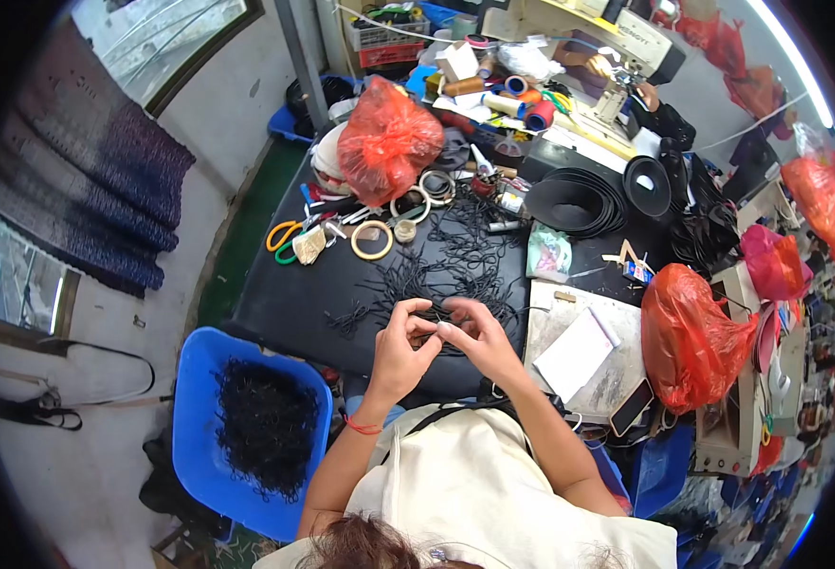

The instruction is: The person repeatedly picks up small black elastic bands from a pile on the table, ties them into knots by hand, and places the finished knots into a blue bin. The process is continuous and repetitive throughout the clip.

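My left hand (401,353) and my right hand (487,343) meet over the near side of a black table. Thumbs and forefingers of both are pinched close together, fingertips almost touching. Whatever thin thing lies between them is too small to make out against the dark strands behind. Just beyond my fingers spreads a loose pile of thin black cords (455,258), some looped. A smaller clump of cords (347,319) lies to the left. Down at my left, a blue bin (193,417) holds a heap of similar black cords (264,427).
Tape rolls (372,240), orange-handled scissors (283,235) and a red plastic bag (391,142) stand at the table's far left. To the right are a white notepad (577,356), a phone (632,408), another red bag (688,337) and coiled black strips (577,202). A sewing machine (617,85) is behind.
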Action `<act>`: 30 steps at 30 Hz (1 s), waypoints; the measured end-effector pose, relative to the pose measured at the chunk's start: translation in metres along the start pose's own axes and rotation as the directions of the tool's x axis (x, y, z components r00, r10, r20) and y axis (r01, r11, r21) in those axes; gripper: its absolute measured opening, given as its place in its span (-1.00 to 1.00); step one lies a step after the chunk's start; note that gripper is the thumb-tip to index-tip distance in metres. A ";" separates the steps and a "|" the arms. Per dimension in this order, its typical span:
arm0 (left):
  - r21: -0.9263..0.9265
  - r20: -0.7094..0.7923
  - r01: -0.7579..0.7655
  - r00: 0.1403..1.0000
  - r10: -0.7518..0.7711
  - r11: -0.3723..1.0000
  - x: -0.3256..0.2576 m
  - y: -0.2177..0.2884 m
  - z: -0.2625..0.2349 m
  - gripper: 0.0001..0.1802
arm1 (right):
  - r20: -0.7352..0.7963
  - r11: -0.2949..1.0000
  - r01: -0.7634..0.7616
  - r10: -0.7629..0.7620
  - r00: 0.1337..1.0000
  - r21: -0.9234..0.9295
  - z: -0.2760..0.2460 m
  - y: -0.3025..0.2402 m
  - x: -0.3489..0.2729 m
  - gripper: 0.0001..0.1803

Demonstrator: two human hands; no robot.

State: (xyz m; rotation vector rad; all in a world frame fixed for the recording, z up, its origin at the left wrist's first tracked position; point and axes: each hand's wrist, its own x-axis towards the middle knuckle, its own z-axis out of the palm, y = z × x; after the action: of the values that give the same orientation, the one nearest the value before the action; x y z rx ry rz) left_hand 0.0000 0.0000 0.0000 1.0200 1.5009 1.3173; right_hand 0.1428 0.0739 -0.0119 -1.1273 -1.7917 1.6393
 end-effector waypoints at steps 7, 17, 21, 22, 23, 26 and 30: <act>-0.170 0.128 0.099 0.989 -0.078 0.980 -0.021 -0.003 -0.015 -0.52 | 0.078 0.850 -0.189 0.173 0.982 0.492 0.017 -0.006 0.000 -0.87; -0.298 0.191 0.289 0.952 -0.239 0.910 -0.027 -0.003 -0.013 -0.83 | -0.010 0.829 -0.089 0.114 0.993 0.552 0.036 -0.009 -0.007 -0.85; -0.272 0.144 0.217 0.972 -0.183 0.938 -0.032 0.001 -0.007 -0.83 | -0.118 0.858 0.001 0.069 0.991 0.513 0.038 -0.012 -0.008 -0.82; -0.294 0.117 0.197 0.979 -0.170 0.935 -0.034 0.001 -0.004 -0.83 | -0.155 0.874 0.037 0.044 0.987 0.484 0.037 -0.012 -0.007 -0.80; -0.231 0.087 0.180 0.983 -0.164 0.956 -0.036 0.000 -0.001 -0.83 | -0.158 0.883 0.010 0.073 0.985 0.470 0.035 -0.012 -0.003 -0.80; -0.143 0.055 0.165 0.986 -0.158 0.976 -0.037 0.000 0.003 -0.81 | -0.151 0.832 -0.030 0.135 0.979 0.553 0.038 -0.001 0.000 -0.79; -0.330 0.117 0.229 0.973 -0.201 0.916 -0.036 -0.010 -0.008 -0.80 | -0.073 0.815 -0.120 0.195 0.978 0.567 0.030 -0.010 -0.002 -0.78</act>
State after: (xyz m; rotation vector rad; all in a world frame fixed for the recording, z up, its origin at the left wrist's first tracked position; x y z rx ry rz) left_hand 0.0024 -0.0379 -0.0065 0.6555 1.2294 1.3039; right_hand 0.1178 0.0554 -0.0078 -1.0823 -1.0351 1.9608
